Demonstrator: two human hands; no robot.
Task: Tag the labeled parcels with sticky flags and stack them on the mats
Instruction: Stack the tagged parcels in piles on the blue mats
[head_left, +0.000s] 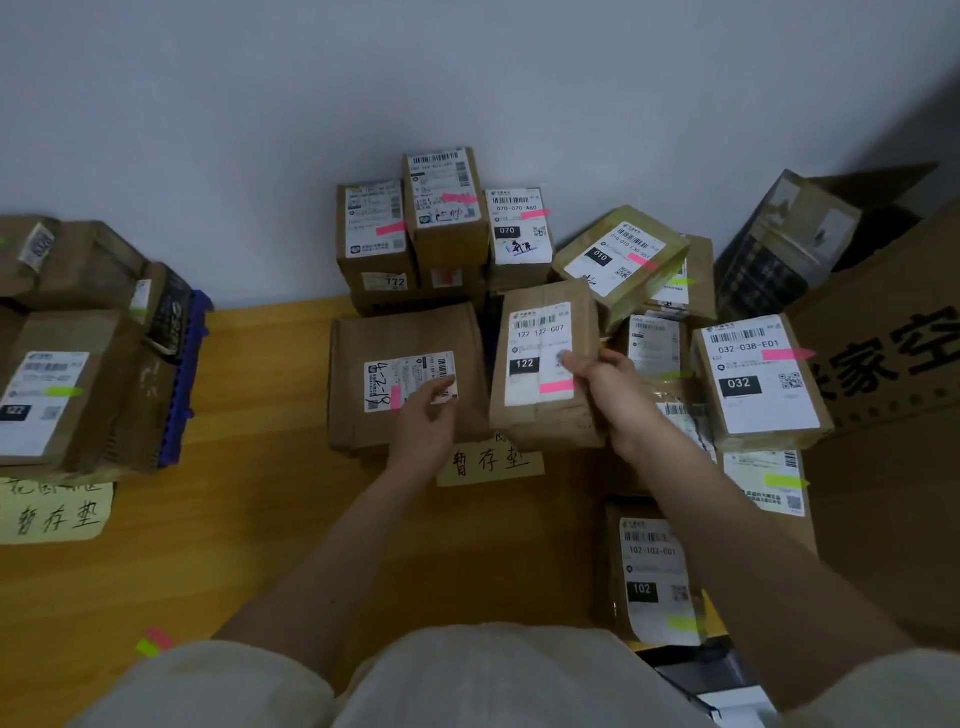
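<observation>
My right hand (605, 387) grips the right edge of a brown parcel labelled 122 (540, 415), thumb on its white label above a pink flag (556, 386). The parcel tilts over the middle pile. My left hand (426, 421) rests with loosely bent fingers on the label of a wide brown parcel (374, 415) that also carries a pink flag. Behind them stand stacked parcels with pink flags, among them 070 (519, 228) and 010 (618, 254). Loose pink and green sticky flags (155, 642) lie on the wooden floor at lower left.
A second pile of parcels with green flags sits on a blue mat (182, 384) at left. Paper signs (52, 512) lie on the floor. Parcels 032 (758, 379) and 102 (649, 577) lie at right, beside a big cardboard box (893, 364). A grey wall stands behind.
</observation>
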